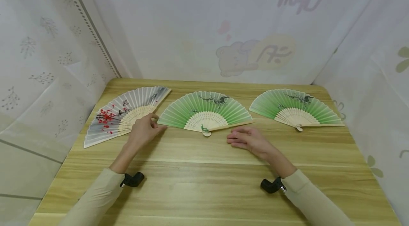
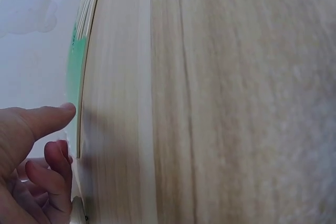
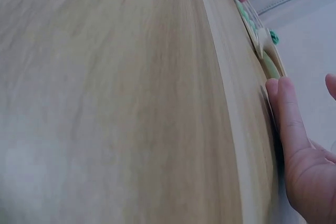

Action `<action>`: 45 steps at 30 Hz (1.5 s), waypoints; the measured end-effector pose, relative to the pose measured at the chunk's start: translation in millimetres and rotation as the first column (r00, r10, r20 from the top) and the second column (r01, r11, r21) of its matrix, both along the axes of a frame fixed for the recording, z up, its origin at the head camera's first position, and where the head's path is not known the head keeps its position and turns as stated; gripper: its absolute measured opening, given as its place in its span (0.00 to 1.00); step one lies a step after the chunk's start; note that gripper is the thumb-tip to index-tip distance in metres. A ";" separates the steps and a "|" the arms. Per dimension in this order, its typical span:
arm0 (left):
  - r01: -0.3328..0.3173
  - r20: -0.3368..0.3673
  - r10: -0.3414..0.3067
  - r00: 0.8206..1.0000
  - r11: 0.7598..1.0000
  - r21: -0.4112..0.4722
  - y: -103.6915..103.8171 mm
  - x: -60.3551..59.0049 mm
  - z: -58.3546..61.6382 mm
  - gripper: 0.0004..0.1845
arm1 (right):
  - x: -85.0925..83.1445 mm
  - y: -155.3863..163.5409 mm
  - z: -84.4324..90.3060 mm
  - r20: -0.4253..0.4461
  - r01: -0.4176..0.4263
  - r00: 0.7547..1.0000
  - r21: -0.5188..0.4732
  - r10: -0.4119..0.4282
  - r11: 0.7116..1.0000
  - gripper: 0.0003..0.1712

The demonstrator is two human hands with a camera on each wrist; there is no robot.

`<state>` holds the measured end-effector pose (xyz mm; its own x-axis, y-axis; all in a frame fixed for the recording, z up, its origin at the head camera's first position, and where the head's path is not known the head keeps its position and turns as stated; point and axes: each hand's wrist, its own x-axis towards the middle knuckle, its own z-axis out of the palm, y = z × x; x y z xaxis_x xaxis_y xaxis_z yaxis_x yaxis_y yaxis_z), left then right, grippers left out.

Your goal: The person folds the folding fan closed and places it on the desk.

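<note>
Three folding fans lie spread on the table. In the head view, the middle fan (image 1: 217, 103) is green with dark branches, pale ribs and a green cord at its pivot. My left hand (image 1: 145, 128) is at this fan's left corner, thumb stretched along its lower edge and fingers bent; in the left wrist view, the thumb (image 2: 52, 119) and fingertips stand apart by the fan's edge. Below its right end rests my right hand (image 1: 250, 140), with fingers extended toward the pivot and nothing in them. Beyond the left hand is a grey-white fan (image 1: 127, 107) with red blossoms.
Another green fan (image 1: 297, 107) is spread at the right of the wooden table (image 1: 198, 190). Pale printed curtains (image 1: 179, 23) enclose the table at the back and both sides. A black wrist device (image 1: 134, 179) is on each forearm.
</note>
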<state>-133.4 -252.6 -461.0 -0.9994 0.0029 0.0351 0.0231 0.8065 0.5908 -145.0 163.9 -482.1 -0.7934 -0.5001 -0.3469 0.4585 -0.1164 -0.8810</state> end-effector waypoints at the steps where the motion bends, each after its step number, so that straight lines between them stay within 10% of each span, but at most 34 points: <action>1: -0.004 -0.003 0.004 1.000 1.000 -0.001 -0.1 0.1 -0.4 0.27 | 0.2 -1.0 -0.2 0.007 -0.001 1.000 -0.011 0.001 1.000 0.27; 45: 0.041 0.027 -0.037 0.999 0.983 -0.177 -1.5 -15.0 13.6 0.16 | -3.7 -19.5 -1.2 0.176 0.067 0.984 -0.199 -0.031 0.978 0.23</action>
<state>-148.4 -254.1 -447.4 -0.9989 0.0461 0.0073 0.0446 0.8974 0.4390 -148.7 144.3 -483.3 -0.7565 -0.5361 -0.3746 0.5893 -0.3106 -0.7458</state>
